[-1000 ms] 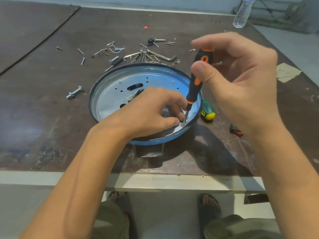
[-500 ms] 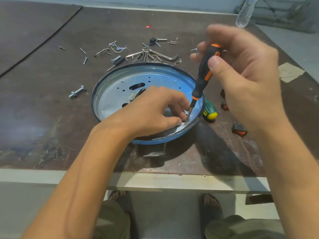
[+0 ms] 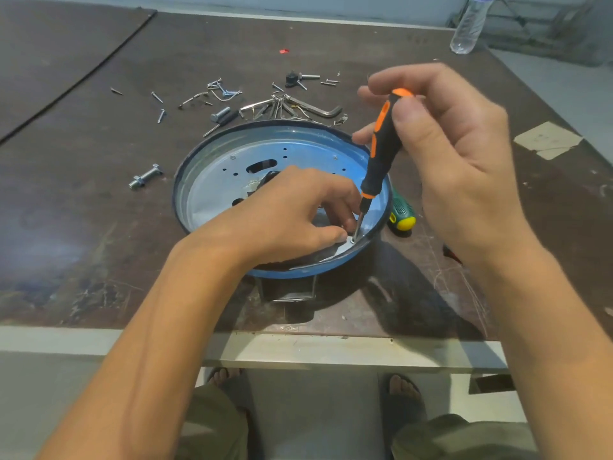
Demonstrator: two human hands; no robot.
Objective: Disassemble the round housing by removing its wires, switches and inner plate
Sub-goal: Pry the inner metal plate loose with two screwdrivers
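The round blue housing (image 3: 185,174) lies open side up near the table's front edge, with the perforated inner plate (image 3: 225,184) inside it. My right hand (image 3: 464,154) grips the handle of a black and orange screwdriver (image 3: 381,151), held almost upright. Its tip stands on a screw (image 3: 352,241) at the plate's near right edge. My left hand (image 3: 288,214) reaches into the housing, thumb and curled fingers pinching the shaft just above the tip. That hand hides the middle of the plate.
Behind the housing lie loose screws (image 3: 159,104), hex keys (image 3: 315,109) and a bolt (image 3: 146,177). A green and yellow tool (image 3: 403,215) lies by the right rim, a red part (image 3: 451,254) farther right. A water bottle (image 3: 467,24) stands far right.
My right hand has shifted its fingers around the screwdriver handle, and the handle now stands a little more upright. The tip and my left hand stay at the same screw.
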